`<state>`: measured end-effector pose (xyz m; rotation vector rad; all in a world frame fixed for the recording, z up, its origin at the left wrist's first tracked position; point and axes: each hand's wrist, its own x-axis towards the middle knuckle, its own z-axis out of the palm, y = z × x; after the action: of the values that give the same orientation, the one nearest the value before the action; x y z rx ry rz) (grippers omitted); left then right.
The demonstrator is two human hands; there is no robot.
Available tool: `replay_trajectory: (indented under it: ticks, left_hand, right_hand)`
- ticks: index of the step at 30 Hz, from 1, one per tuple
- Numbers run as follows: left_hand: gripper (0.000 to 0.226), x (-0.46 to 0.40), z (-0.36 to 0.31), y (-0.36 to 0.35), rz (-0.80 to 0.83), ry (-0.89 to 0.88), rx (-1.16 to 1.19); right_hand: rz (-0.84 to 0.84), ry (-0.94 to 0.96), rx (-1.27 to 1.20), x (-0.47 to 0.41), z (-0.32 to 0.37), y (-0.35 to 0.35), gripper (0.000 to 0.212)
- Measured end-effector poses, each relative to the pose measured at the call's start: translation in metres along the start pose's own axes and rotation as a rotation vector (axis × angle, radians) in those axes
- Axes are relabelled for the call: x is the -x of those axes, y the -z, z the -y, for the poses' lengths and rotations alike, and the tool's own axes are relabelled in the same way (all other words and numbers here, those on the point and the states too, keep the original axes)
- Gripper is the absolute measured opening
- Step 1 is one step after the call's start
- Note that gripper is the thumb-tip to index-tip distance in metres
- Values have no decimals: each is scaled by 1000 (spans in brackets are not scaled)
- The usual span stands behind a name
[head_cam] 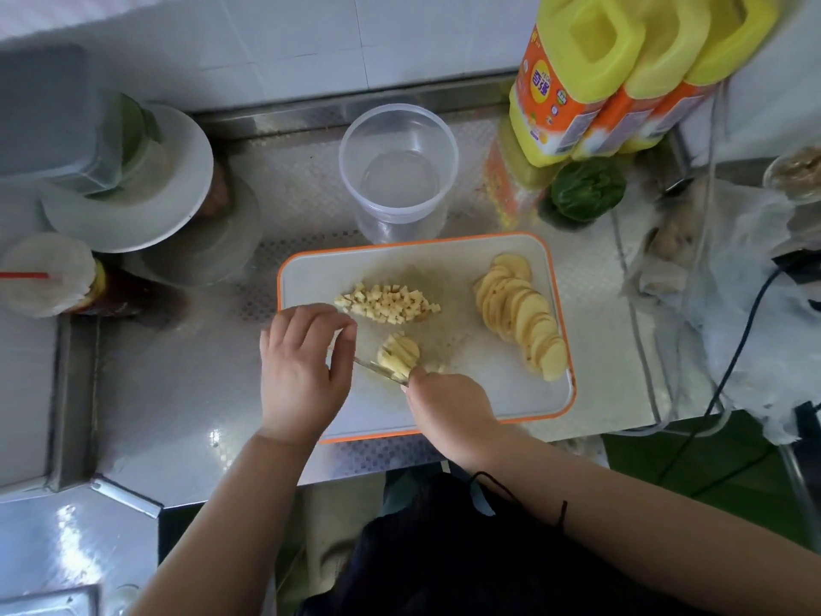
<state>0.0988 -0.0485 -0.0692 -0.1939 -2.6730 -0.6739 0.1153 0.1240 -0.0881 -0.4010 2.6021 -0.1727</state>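
Two hands work over a white plastic cutting board [511,393] with rounded corners and an orange rim. The right hand [448,406] grips a knife [380,371], fingers wrapped over the hidden handle. Its thin blade lies against the near side of a small stack of pale potato strips [398,354] at the board's middle. The left hand [306,366] hovers at the board's left edge with fingers bent and drawn together near the blade's tip; I cannot tell if they touch it. Small cubes [391,304] lie heaped beyond the stack, and round slices [520,317] overlap in a row along the board's right side. The board rests on an embossed steel counter [177,371]. Behind it stand a clear round tub [391,224], yellow bottles [577,82] and a white tiled wall [311,37].
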Motion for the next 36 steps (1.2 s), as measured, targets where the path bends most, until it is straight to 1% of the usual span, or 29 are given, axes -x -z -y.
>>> replay_trajectory:
  ticks: [2,3,4,5,6,7,8,10,11,12,13,14,15,17,18,19,20,21,22,23,24,25,26,27,28,31,36]
  left_hand:
    - [24,-20,1,5,124,-89,29]
    - [26,-26,1,5,213,-116,51]
    - [30,-30,1,3,338,-122,65]
    - [37,-32,-1,0,507,-105,54]
    - [43,-34,-4,-5,705,-92,-5]
    - [46,-36,-8,-11,883,-104,-107]
    - [46,-37,-12,-17,1012,-119,-206]
    - [44,-44,-22,-26,1161,-115,-308]
    - [43,-47,-26,-31,1221,-105,-332]
    - [43,-50,-29,-35,1283,-99,-353]
    - [44,-52,-32,-38,1335,-89,-369]
    - [45,-54,-33,-41,1376,-82,-380]
    - [46,-55,-34,-43,1408,-72,-387]
    - [47,-57,-35,-46,1385,-63,-387]
    - [50,-58,-33,-46,1319,-70,-360]
    - [55,-58,-31,-44,1211,-60,-301]
    - [58,-59,-28,-42,1048,-23,-213]
    - [56,-57,-24,-38,834,-3,-106]
    - [47,-52,-19,-32,591,-24,-8]
    - [34,-44,-15,-25,337,-78,55]
    - [24,-32,-10,-19,128,-127,80]
    - [18,-18,-6,-17,3,-167,80]
    - [15,-1,-1,-19,-35,-202,64]
    - [11,17,6,-25,-17,-239,45]
    - [9,32,10,-31,36,-270,28]
    - [18,62,20,-47,212,-330,-26]
    - [30,67,22,-51,302,-318,-120]
  right_hand:
    - [47,9,45,2,0,6,39]
    - [36,-9,24,3,-1,6,42]
    - [15,-20,2,4,-1,4,47]
    - [6,-21,-18,3,-2,-1,50]
    - [-46,-12,-35,-1,-6,-12,51]
    - [-74,-3,-49,-3,-8,-21,51]
    - [-53,0,-28,-1,-6,-13,51]
    - [86,25,15,7,-3,3,40]
    - [101,59,33,7,-5,0,32]
    - [48,80,69,5,-7,-5,29]
    - [14,82,72,7,-7,-5,30]
    - [35,55,88,10,-4,-1,33]
    - [54,28,51,12,0,1,40]
    - [33,17,-36,4,-3,-11,51]
    - [-24,22,-27,0,-6,-20,51]
    - [-48,16,-16,1,-7,-19,51]
    - [-56,-7,-19,4,-5,-8,49]
    - [-54,-39,-12,6,-4,2,44]
    - [-32,-42,-5,9,-4,8,35]
    - [-58,2,0,8,-7,6,26]
    - [-79,17,-6,6,-11,0,26]
    - [-63,15,-46,6,-14,1,32]
    - [-53,12,-74,6,-16,3,35]
    - [-63,15,-93,7,-17,5,37]
    - [-61,7,-116,6,-18,5,38]
    - [-49,-18,-183,5,-18,5,39]
    - [-4,-70,-246,2,-18,12,39]
